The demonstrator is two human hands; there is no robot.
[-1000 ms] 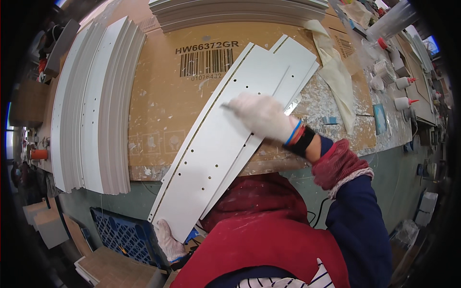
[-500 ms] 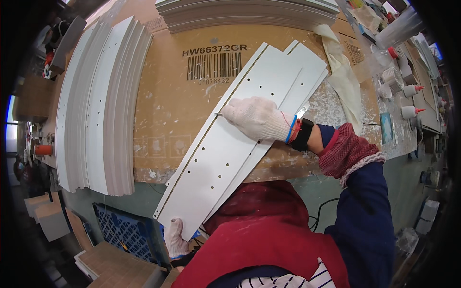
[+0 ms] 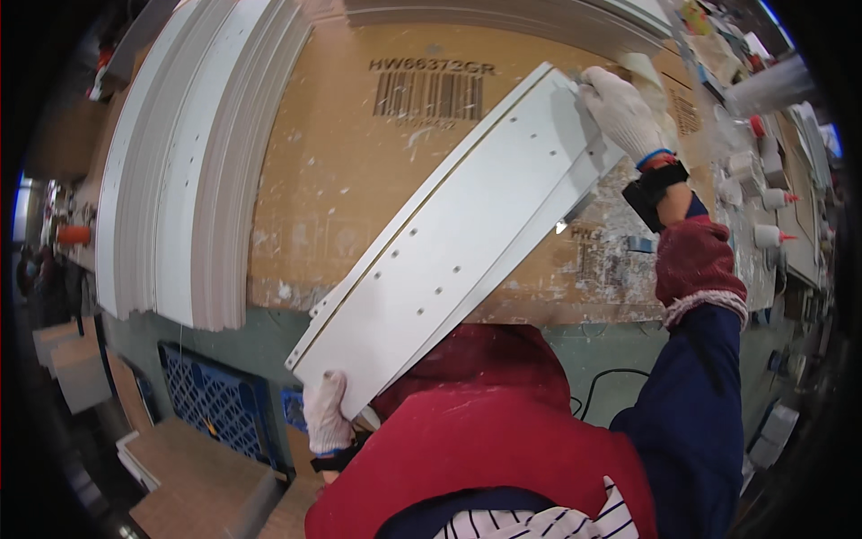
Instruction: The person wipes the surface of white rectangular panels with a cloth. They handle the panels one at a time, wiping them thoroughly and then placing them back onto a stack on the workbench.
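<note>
The long white board (image 3: 458, 216) looked smooth, with a soft, low sheen. The brown cardboard (image 3: 332, 171) had a matt paper surface, rough and spattered white toward the right. The stacked boards (image 3: 193, 180) had smooth, pale faces. The left hand (image 3: 325, 411) and right hand (image 3: 624, 114) were covered in matt, knitted cloth. The red apron (image 3: 467, 436) and navy sleeve (image 3: 691, 395) looked like dull fabric. The blue pallet (image 3: 205, 388) and small white bottles (image 3: 768, 236) appeared to be plastic.
</note>
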